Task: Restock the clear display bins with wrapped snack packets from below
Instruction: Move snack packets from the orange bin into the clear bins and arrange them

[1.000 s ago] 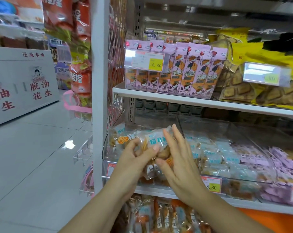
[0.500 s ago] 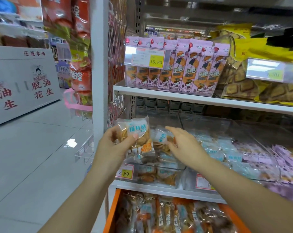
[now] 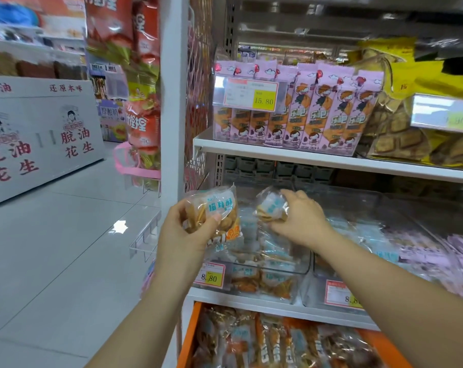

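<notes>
Two packets held over the bin [image 3: 302, 266]
Left hand [image 3: 184, 232] grips a packet [image 3: 219, 208], fingers curled; right hand [image 3: 299, 219] pinches another [image 3: 270, 208].

The packet [image 3: 214, 211] is clear with a pale-blue label and orange swirl, shelf bags [image 3: 331, 110] pink, drawer [image 3: 189, 338] orange.

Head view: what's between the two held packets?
Head view shows only a gap: left packet and right packet don't touch; clear bin stock shows behind.
</notes>
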A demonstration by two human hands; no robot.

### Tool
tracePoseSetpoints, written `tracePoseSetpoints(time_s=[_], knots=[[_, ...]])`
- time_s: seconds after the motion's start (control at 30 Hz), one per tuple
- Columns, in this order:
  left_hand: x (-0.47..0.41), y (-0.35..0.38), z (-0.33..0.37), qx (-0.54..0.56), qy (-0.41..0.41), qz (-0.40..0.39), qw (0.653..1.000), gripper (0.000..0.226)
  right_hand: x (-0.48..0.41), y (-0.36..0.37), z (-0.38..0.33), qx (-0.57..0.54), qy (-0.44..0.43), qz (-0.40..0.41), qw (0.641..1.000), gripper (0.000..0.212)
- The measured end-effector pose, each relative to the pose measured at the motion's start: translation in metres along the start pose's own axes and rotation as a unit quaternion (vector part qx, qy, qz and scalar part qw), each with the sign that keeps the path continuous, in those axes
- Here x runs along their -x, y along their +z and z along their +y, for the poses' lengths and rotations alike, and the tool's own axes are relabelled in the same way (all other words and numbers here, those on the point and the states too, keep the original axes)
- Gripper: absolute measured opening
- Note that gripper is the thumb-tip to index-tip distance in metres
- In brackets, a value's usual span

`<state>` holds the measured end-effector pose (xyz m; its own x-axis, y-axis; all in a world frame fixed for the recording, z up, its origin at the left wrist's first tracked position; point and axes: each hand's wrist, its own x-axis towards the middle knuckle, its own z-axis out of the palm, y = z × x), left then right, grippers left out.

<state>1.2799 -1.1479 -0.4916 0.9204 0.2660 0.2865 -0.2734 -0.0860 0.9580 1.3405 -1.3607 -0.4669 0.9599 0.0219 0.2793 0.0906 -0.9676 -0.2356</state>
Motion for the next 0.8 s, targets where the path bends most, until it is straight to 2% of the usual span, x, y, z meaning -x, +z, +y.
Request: tracePoseSetpoints(time_s=[0.07, 0.13, 0.23, 0.3, 0.47, 0.5, 0.6, 0.7, 0.8], knots=[[0.006, 0.003, 0.001, -0.011, 0.009, 0.01, 1.0, 0.032, 0.017, -0.012, 0.0, -0.149, 0.022, 0.065, 0.986, 0.088], [0.014, 0.01, 0.001, -0.015, 0.013, 0.006, 1.0, 0.037, 0.043, -0.023, -0.004, -0.304, 0.017, 0.088, 0.948, 0.086], [0.029, 0.025, 0.004, -0.011, 0.0, -0.025, 1.0, 0.044, 0.084, -0.029, -0.017, -0.411, -0.043, 0.077, 0.907, 0.073], [0.039, 0.037, 0.004, 0.019, -0.038, -0.052, 0.998, 0.047, 0.105, -0.024, -0.024, -0.394, -0.075, 0.044, 0.915, 0.067], [0.058, 0.058, 0.008, 0.113, -0.13, -0.111, 0.979, 0.084, 0.122, -0.008, -0.018, -0.273, -0.068, 0.026, 0.959, 0.07], [0.058, 0.059, 0.009, 0.136, -0.138, -0.121, 0.973, 0.083, 0.122, -0.008, -0.016, -0.258, -0.063, 0.03, 0.964, 0.07], [0.061, 0.062, 0.009, 0.222, -0.134, -0.175, 0.95, 0.056, 0.123, -0.007, -0.011, -0.222, -0.051, 0.04, 0.973, 0.072], [0.06, 0.063, 0.004, 0.206, -0.127, -0.196, 0.95, 0.058, 0.128, -0.004, -0.014, -0.18, -0.058, 0.019, 0.982, 0.077], [0.052, 0.059, -0.005, 0.137, -0.096, -0.186, 0.968, 0.057, 0.133, -0.004, -0.011, -0.201, -0.057, -0.055, 0.976, 0.087]])
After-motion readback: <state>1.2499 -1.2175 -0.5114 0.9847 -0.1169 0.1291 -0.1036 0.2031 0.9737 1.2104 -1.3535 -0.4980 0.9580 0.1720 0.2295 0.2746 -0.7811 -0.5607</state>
